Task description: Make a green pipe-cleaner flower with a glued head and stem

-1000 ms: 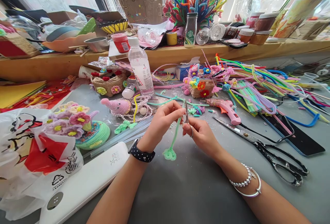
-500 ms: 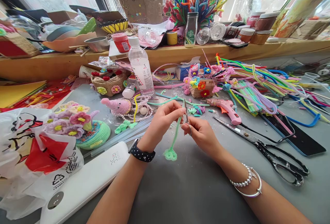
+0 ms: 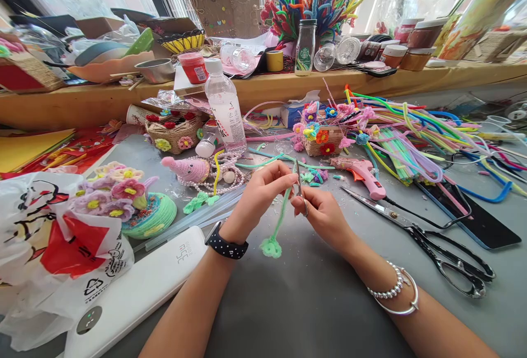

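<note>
Green fuzzy stem (image 3: 280, 218) hangs down from left hand (image 3: 261, 190), its flower (image 3: 270, 247) at lower end | left hand: pinched together on stem | right hand (image 3: 325, 215): curled closely around small scissors (image 3: 300, 182), blades upward

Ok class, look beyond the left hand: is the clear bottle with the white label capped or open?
Capped: a white cap sits on top of the clear bottle, beyond the left hand.
</note>
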The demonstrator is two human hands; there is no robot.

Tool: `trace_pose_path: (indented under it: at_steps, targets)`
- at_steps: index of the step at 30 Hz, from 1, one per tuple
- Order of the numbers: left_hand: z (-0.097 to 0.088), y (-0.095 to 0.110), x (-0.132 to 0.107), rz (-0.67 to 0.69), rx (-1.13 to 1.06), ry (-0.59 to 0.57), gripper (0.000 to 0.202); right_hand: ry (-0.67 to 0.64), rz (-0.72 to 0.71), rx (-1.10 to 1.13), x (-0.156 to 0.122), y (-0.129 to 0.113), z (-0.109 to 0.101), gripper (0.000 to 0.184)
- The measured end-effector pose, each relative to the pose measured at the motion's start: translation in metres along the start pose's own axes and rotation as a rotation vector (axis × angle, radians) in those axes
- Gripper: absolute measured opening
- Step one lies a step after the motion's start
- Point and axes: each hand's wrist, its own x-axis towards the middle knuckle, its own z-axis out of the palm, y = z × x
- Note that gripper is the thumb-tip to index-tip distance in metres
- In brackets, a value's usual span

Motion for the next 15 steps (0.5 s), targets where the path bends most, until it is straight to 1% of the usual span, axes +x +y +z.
trace_pose_path:
  at_steps: [4, 15]
  targets:
    - [0.0006, -0.0001, -0.0001, 0.003, -0.006, 0.016, 0.016, 0.013, -0.005, -0.014, 0.0004, 0.0007, 0.0003, 0.045]
    - [0.0, -0.0005, -0.0002, 0.005, -0.002, 0.002, 0.016, -0.036, -0.008, 0.008, -0.001, -0.0007, -0.0001, 0.048]
